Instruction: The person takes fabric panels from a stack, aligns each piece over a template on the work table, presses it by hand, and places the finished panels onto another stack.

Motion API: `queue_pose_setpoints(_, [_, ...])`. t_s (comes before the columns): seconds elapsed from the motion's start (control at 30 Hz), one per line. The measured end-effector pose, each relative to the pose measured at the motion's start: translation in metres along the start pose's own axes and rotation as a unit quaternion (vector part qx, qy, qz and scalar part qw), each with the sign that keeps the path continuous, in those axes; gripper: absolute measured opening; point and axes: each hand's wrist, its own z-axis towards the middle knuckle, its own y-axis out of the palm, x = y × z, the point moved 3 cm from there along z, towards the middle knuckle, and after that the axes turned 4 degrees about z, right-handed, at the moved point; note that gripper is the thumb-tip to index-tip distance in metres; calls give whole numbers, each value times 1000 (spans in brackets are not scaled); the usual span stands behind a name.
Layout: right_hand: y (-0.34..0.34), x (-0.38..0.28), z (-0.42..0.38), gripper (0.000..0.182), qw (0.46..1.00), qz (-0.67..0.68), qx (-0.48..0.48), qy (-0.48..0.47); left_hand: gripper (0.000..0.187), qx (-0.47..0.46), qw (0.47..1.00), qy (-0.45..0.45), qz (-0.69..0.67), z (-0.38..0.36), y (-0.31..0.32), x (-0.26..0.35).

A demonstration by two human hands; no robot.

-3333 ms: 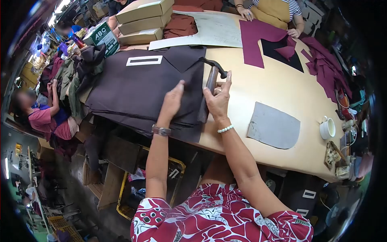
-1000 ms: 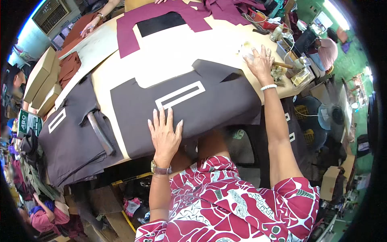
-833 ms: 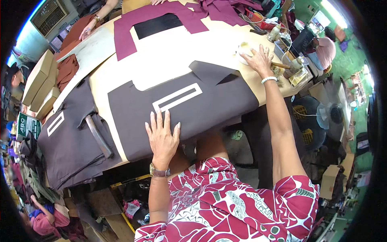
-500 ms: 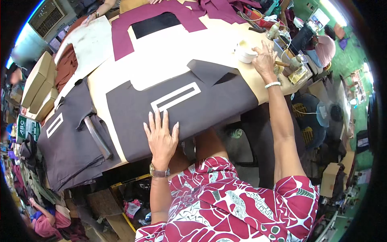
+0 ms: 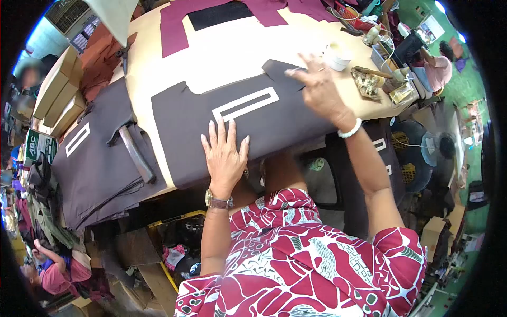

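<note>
A dark brown fabric piece (image 5: 296, 119) lies across the tan table (image 5: 232, 53), with a white rectangular frame (image 5: 245, 104) on top of it. My left hand (image 5: 224, 156) presses flat on the fabric's near edge, fingers apart. My right hand (image 5: 317, 90) hovers over the fabric's far right corner, by its folded flap. Its fingers are spread and blurred. A thin pale thing may sit between them; I cannot tell. A white cup (image 5: 338, 55) stands just beyond that hand.
A stack of dark fabric (image 5: 90, 174) with a hammer (image 5: 134, 153) on it lies to the left. Maroon cut pieces (image 5: 174, 21) are at the far side. A cluttered tray (image 5: 369, 79) sits by the right edge. Cardboard boxes (image 5: 53, 100) stand far left. Other people work nearby.
My right hand has come back from the white cup to over the fabric's right corner. My left hand has stayed flat on the fabric. The view has shifted slightly.
</note>
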Motion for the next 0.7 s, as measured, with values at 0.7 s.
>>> queue_pose_setpoints(0.7, [70,-68,-25,46,947,-262,-181,28,52,17,1000,7,4,-1,5,-3])
